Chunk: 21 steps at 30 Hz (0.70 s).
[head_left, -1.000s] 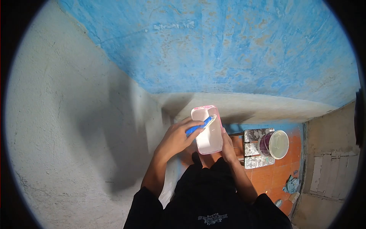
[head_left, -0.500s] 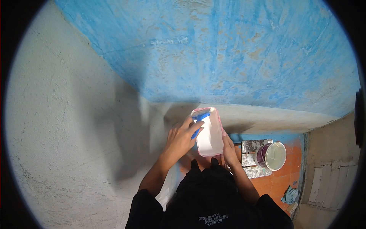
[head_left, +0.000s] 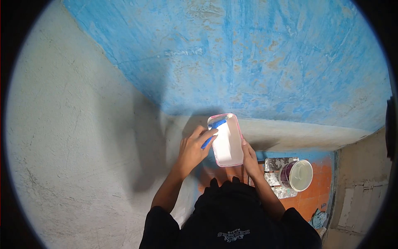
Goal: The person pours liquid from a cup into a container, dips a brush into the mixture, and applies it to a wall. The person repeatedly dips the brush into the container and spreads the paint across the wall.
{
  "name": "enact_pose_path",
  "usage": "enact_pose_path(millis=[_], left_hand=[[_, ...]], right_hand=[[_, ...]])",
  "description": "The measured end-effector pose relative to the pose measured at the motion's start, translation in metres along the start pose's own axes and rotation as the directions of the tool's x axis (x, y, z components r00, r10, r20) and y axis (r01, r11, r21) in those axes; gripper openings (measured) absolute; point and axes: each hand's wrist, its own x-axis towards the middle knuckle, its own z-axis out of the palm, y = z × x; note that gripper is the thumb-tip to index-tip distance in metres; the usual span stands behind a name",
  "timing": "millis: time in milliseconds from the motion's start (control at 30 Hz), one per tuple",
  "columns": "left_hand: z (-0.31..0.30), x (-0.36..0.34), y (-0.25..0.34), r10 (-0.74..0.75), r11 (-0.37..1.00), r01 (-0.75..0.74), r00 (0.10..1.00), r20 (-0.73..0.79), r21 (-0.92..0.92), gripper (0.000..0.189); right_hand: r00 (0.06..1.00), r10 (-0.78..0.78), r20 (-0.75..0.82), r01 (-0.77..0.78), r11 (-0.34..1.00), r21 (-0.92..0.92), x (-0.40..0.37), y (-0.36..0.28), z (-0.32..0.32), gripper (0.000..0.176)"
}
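My left hand (head_left: pixel 192 149) is closed on the handle of a blue T-shaped scraper (head_left: pixel 217 124), whose wide head is inside the top end of a tub. The rectangular plastic tub (head_left: pixel 238 128) has a pink rim and holds a smooth white, paint-like substance (head_left: pixel 224 147). Gripping the tub's right side near its lower corner is my right hand (head_left: pixel 250 161), its thumb along the rim and the other fingers hidden behind. The tub is tilted toward me, in front of the lower wall.
Ahead rises a patchy blue wall (head_left: pixel 248 62), meeting a rough grey wall (head_left: pixel 70 124) on the left. A bucket (head_left: pixel 301 175) stands on a paint-spattered stool (head_left: pixel 273 165) at right. Beyond it, a crumpled cloth (head_left: pixel 318 218) lies on the orange floor (head_left: pixel 304 203).
The scraper and my left hand have shifted slightly left and down relative to the tub, the head still inside its top end. The tub has moved slightly upward in view.
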Motion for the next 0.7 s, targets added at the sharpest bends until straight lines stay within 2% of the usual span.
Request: enact_pose_path(millis=[133,233,333,433,533,633,700], left_hand=[[-0.016,0.001,-0.008,-0.086,0.979,0.087,0.996,0.013,-0.184,0.021],[-0.026,0.0,-0.02,-0.186,0.91,0.183,0.982,0.03,-0.371,0.023],[-0.041,0.0,-0.018,-0.295,0.843,0.281,0.955,0.042,-0.458,0.024],[-0.054,-0.002,-0.016,-0.306,0.832,0.31,0.948,0.086,-0.46,0.027],[-0.068,-0.004,-0.013,-0.061,0.969,0.095,0.987,0.151,-0.228,0.029],[-0.071,-0.008,0.004,-0.039,0.983,0.084,0.966,0.256,-0.165,0.033],[-0.069,-0.01,0.005,0.004,0.991,0.03,0.967,0.255,-0.13,0.033]], right_hand=[[0.999,-0.009,0.032,0.007,0.999,0.051,0.001,-0.014,0.004,0.058],[0.999,0.035,0.013,-0.037,0.992,0.117,0.003,-0.015,0.011,0.059],[0.999,0.042,0.011,-0.043,0.987,0.157,0.005,-0.015,0.016,0.06],[0.999,0.048,0.026,-0.052,0.981,0.185,0.008,-0.012,0.017,0.063],[0.996,0.081,0.032,-0.086,0.973,0.216,0.013,-0.009,0.017,0.065],[0.988,0.148,0.033,-0.152,0.949,0.277,0.01,-0.014,0.018,0.066],[0.985,0.17,0.033,-0.172,0.939,0.299,0.009,-0.015,0.02,0.067]])
